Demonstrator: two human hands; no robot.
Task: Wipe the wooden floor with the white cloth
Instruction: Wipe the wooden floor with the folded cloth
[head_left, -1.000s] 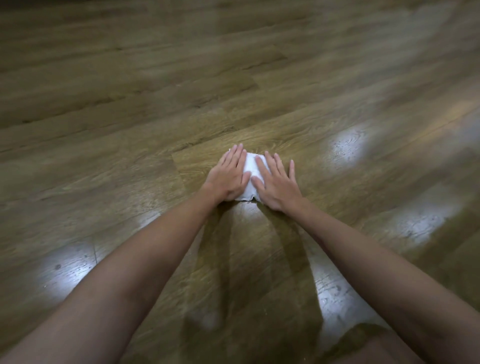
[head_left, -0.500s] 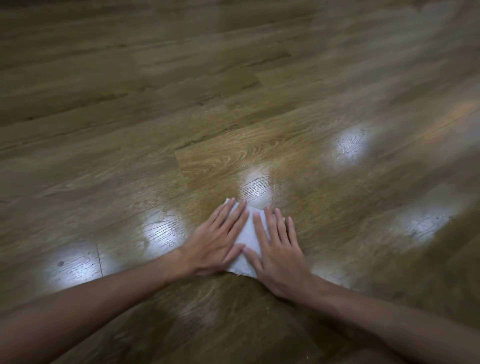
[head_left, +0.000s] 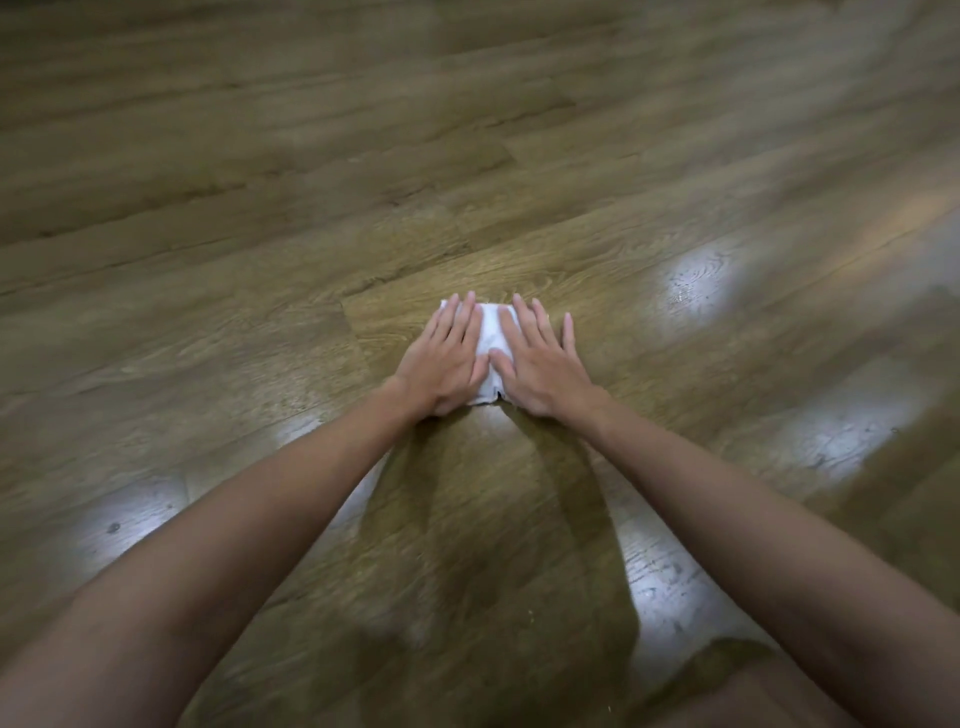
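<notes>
A small folded white cloth (head_left: 488, 338) lies flat on the wooden floor (head_left: 260, 322) ahead of me, near the middle of the view. My left hand (head_left: 447, 358) presses on its left part with straight fingers. My right hand (head_left: 540, 364) presses on its right part, fingers straight and slightly spread. Only a strip of cloth shows between the two hands, plus its far corners and near edge. Both arms are stretched out forward.
Brown wooden planks run across the whole view, with bright light reflections at the left (head_left: 124, 519), the right (head_left: 696, 275) and the near right. My knee (head_left: 769, 696) shows at the bottom right.
Half a second ago the hands and cloth were drawn in close to me. Now both arms are extended and the cloth has slid forward, away from me.
</notes>
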